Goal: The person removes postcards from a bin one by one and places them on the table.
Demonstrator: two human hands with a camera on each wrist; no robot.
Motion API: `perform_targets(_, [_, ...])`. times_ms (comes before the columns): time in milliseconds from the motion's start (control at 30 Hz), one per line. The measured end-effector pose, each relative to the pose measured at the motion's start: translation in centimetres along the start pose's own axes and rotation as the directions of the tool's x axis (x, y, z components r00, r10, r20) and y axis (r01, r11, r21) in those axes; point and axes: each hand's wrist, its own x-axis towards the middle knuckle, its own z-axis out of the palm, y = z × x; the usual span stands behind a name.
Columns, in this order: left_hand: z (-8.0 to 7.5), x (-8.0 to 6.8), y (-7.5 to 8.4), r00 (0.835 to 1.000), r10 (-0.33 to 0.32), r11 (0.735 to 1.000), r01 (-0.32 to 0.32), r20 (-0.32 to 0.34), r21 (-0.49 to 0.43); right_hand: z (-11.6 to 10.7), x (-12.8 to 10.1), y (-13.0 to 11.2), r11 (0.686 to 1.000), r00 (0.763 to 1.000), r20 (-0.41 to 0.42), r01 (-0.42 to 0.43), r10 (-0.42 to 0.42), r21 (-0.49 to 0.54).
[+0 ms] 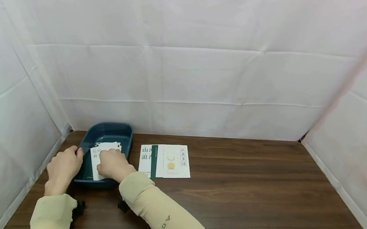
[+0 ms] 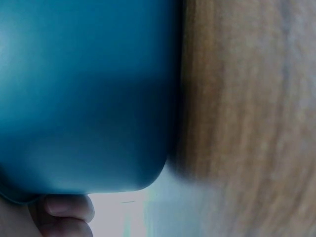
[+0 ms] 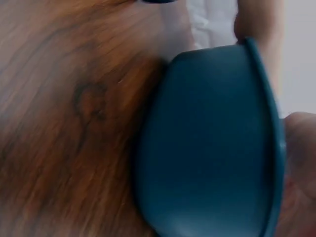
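The left grip [image 1: 65, 165] is curled round the blue tray [image 1: 109, 130] at its edge, probably to keep it steady. The right grip [image 1: 115, 164] is inside, on white cards [image 1: 95, 161]; whether it pinches them, I cannot tell. Other cards [image 1: 173, 166] lie beside on the surface [image 1: 250, 187].

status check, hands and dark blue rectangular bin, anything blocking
Left hand holding rim of bin. Right hand at white printed paper cards inside, grip unclear. No obstruction visible.
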Motion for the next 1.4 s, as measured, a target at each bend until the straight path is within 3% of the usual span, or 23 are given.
perform_targets(200, [-0.2,-0.1,-0.4,1.000,-0.002,1.000,0.002,0.000,0.011,0.6,0.7,-1.3,0.993,0.993,0.032,-0.114,0.114,-0.008])
perform_targets(333, [-0.2,-0.1,-0.2,1.000,-0.006,1.000,0.006,0.004,0.014,1.3,1.4,-2.2,0.961,0.957,0.091,-0.272,0.275,-0.041])
perform_targets(433, [0.0,0.0,0.0,1.000,-0.001,1.000,0.001,0.002,0.018,2.0,1.5,-2.3,0.930,0.929,0.080,-0.352,0.361,-0.105])
perform_targets(600, [-0.1,0.0,0.2,1.000,-0.001,1.000,0.001,0.005,0.016,2.7,1.7,-2.5,0.902,0.912,0.024,-0.401,0.410,-0.160])
perform_targets(833, [0.1,0.0,0.0,0.999,-0.019,1.000,0.019,0.032,0.015,3.1,2.0,-2.6,0.872,0.881,0.051,-0.456,0.470,-0.177])
perform_targets(1000, [0.2,0.1,-0.3,0.999,-0.016,1.000,0.015,0.031,0.020,3.0,2.1,-2.5,0.881,0.883,-0.021,-0.470,0.469,-0.056])
perform_targets(1167, [0.1,0.1,-0.3,1.000,-0.014,1.000,0.013,0.013,0.026,2.7,1.9,-2.2,0.904,0.901,-0.091,-0.415,0.424,0.100])
perform_targets(1400, [0.2,-0.1,0.0,1.000,0.003,1.000,-0.003,0.007,0.015,2.5,1.5,-1.5,0.878,0.896,-0.126,-0.376,0.426,0.295])
